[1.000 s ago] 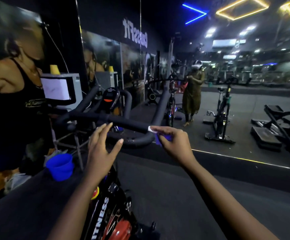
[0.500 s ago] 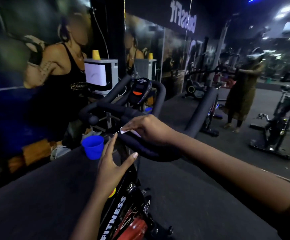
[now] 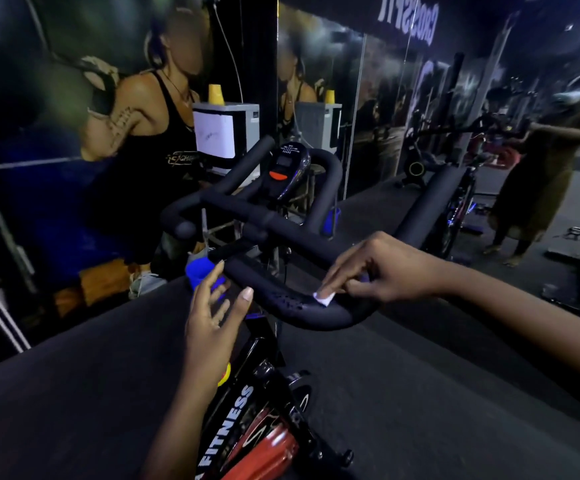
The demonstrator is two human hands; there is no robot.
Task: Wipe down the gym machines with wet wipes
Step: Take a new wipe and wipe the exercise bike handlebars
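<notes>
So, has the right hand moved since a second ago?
Yes: the right hand slid its wipe leftward along the handlebar, from the right bend onto the near bar.

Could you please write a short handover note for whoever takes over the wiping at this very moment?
Left hand: open, fingers spread, beside the handlebar, holding nothing.
Right hand: pinches the wet wipe and presses it on the handlebar's near curved grip.
Done: wiping of the handlebar is under way; which parts are already clean does not show.
To do: probably the rest of the bars, the console, the bike frame, then the other machines.
</notes>
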